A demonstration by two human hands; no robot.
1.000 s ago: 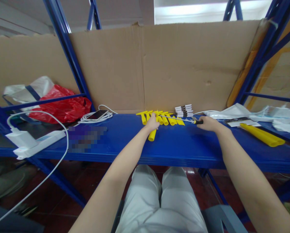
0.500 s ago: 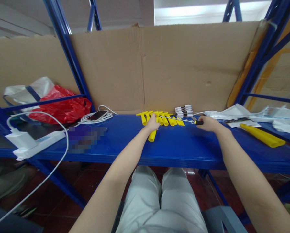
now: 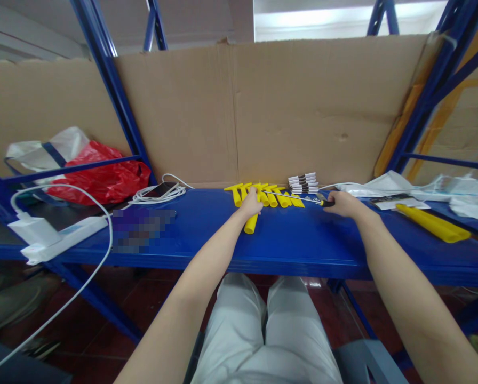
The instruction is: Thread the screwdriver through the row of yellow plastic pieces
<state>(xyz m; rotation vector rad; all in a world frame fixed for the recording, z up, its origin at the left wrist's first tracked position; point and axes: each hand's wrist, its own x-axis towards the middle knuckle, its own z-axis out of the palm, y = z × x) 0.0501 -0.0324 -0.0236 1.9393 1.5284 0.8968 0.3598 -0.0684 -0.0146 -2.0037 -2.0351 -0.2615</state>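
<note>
My left hand (image 3: 252, 205) is closed round a yellow T-shaped plastic piece (image 3: 251, 224), whose round tube end points toward me. In my right hand (image 3: 341, 204) is a screwdriver (image 3: 311, 199) with a black and yellow handle. Its long thin shaft runs left, and the tip reaches the top of the piece in my left hand; whether it touches a screw there is too small to tell. Behind and beside my left hand, several similar yellow T-shaped pieces (image 3: 284, 199) lie in a row. Small specks, perhaps screws, lie by the shaft near the handle.
White bundles with black bands (image 3: 303, 183) stand at the cardboard wall (image 3: 303, 106). On the right lie yellow tubes (image 3: 435, 223) and white plastic bags (image 3: 377, 185). To the left are a phone (image 3: 161, 190), coiled white cable, a power strip (image 3: 69, 237) and a red bag (image 3: 101, 173).
My right hand has shifted slightly on the screwdriver, and its fingers cover more of the handle. My left hand and the yellow piece stay in place.
</note>
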